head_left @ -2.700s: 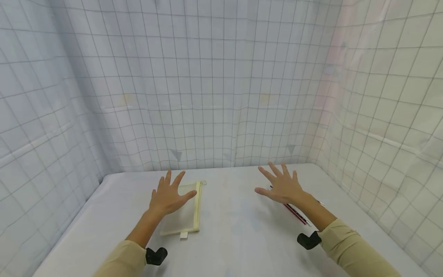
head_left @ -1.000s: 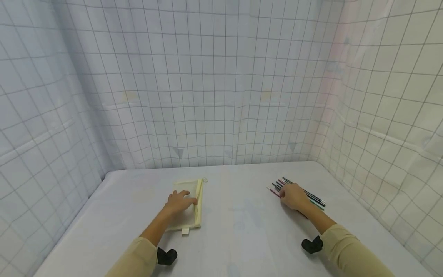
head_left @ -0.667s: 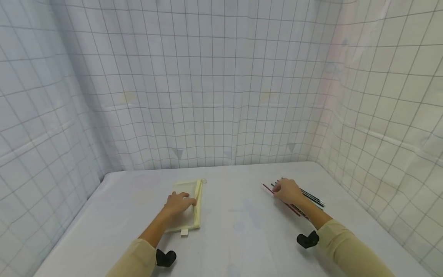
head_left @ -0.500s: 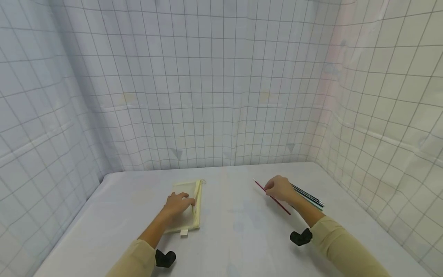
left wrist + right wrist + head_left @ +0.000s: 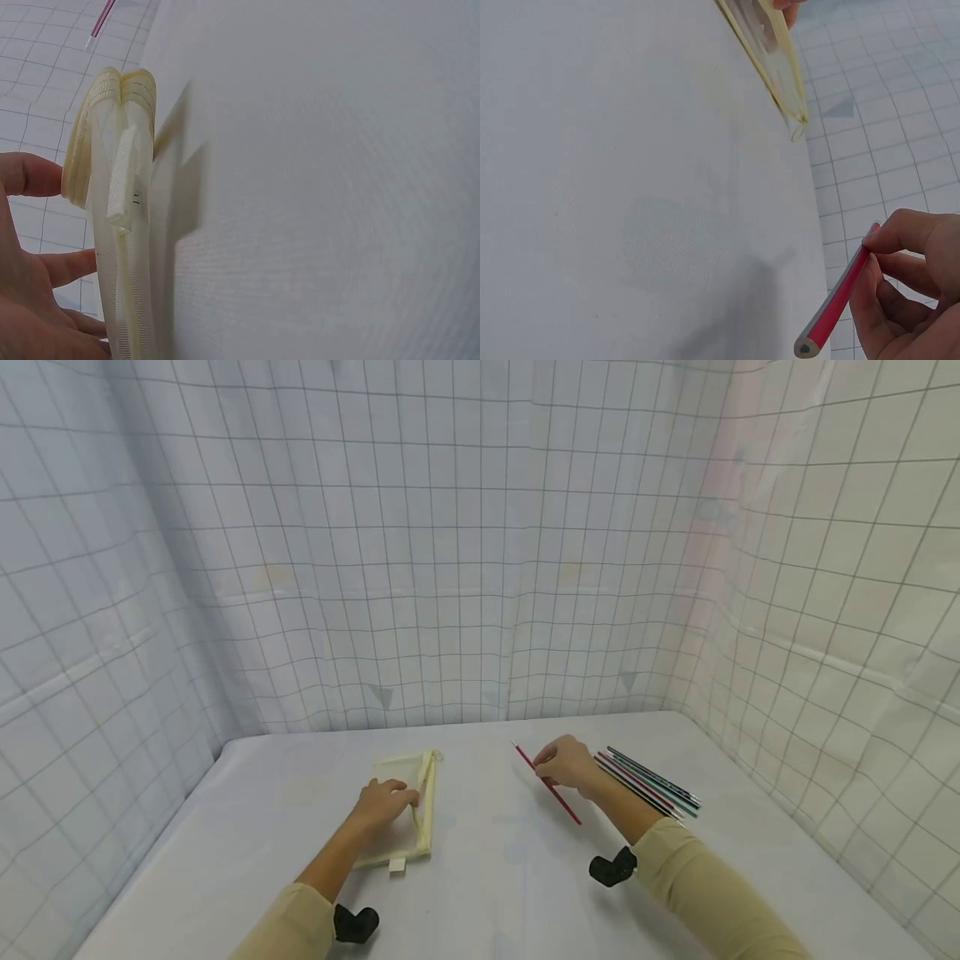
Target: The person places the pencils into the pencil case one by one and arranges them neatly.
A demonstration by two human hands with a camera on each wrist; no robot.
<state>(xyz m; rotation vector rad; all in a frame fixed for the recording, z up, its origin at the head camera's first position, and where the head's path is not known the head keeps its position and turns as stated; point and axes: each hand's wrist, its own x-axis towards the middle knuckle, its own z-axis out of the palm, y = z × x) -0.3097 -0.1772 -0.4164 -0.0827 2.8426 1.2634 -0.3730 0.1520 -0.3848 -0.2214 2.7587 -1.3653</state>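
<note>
My right hand (image 5: 568,762) pinches a red pencil (image 5: 564,805) between thumb and fingertips, over the middle of the table. In the right wrist view the pencil (image 5: 838,301) slants toward the camera, pink-red with a grey stripe, its far part hidden by the fingers. My left hand (image 5: 382,803) rests on a pale yellow mesh zip pouch (image 5: 397,843), fingers spread over the mesh and thumb at the zip edge. That edge bows back, leaving a gap along the pouch's right side. From the left wrist the pouch (image 5: 124,247) appears edge-on, its yellow bands doubled at the near end.
Several pencils (image 5: 654,777), black, green and red, lie side by side at the right of the table. The white-covered table (image 5: 480,893) is enclosed by gridded white curtains (image 5: 480,568). A black wrist mount (image 5: 613,867) sticks out at the right cuff.
My right hand took the red pencil from the group and carried it left toward the pouch. The left hand came down onto the pouch and its zip edge has been drawn apart.
</note>
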